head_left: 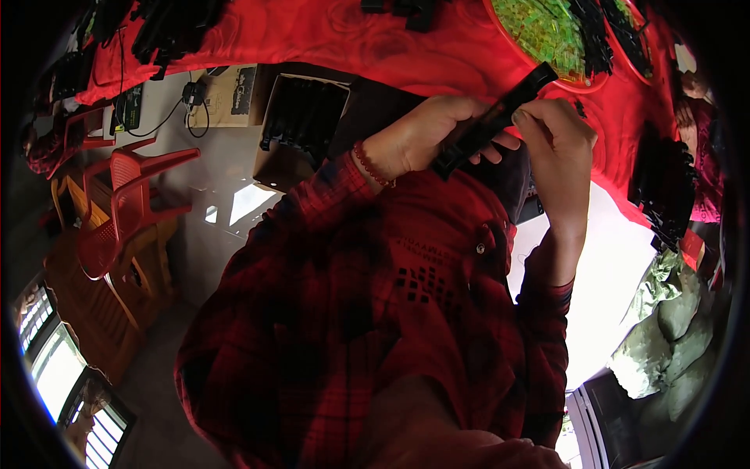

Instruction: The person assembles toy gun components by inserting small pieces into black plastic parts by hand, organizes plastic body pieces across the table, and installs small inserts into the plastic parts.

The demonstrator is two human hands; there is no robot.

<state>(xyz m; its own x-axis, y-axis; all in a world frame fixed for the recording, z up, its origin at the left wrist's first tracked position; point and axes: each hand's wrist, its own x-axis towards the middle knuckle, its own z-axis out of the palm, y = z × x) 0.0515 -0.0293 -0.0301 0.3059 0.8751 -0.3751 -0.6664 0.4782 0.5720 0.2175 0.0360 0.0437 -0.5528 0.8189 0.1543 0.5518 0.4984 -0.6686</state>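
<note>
A long, narrow black plastic piece (491, 125) is held slantwise in front of me, its upper end towards the red-covered table. My left hand (426, 133), with a red bead bracelet at the wrist, is closed around its lower half from beneath. My right hand (558, 137) is closed in a pinch, thumb and fingertips against the side of the black piece near its upper half. Whatever small thing those fingertips may hold is hidden. Just beyond lies a round red-rimmed tray of small, clear green-yellow pieces (535, 31).
Dark pieces lie in heaps on the red tablecloth (312, 35). Below the table edge stands an open cardboard box (301, 117) packed with black pieces. Red plastic chairs (129, 187) are at the left. Pale sacks (664, 336) sit at the right, and another person's hand (687, 117) shows beyond.
</note>
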